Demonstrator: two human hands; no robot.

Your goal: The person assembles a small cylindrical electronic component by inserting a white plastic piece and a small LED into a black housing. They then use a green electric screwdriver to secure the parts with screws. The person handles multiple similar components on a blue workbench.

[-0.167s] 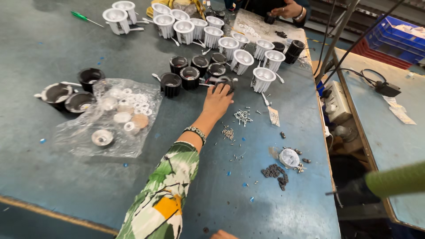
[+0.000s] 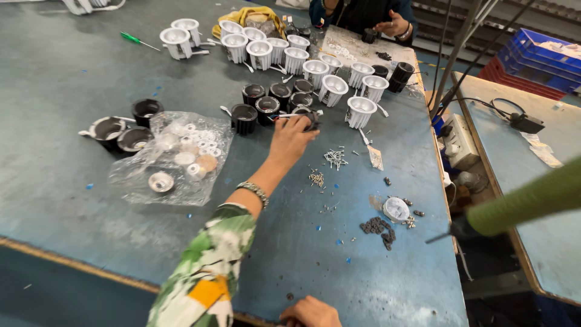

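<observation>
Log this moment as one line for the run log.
left hand: reaching onto black housing among black cups | right hand: at near table edge, holding nothing visible | nearby: screw pile, plastic bag of parts

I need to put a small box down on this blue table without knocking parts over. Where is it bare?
Bare: the table's far-left stretch between the green screwdriver and the plastic bag, and the near strip before the bag. Crowded: the white housings, black housings at the left hand, and the screws.
</observation>
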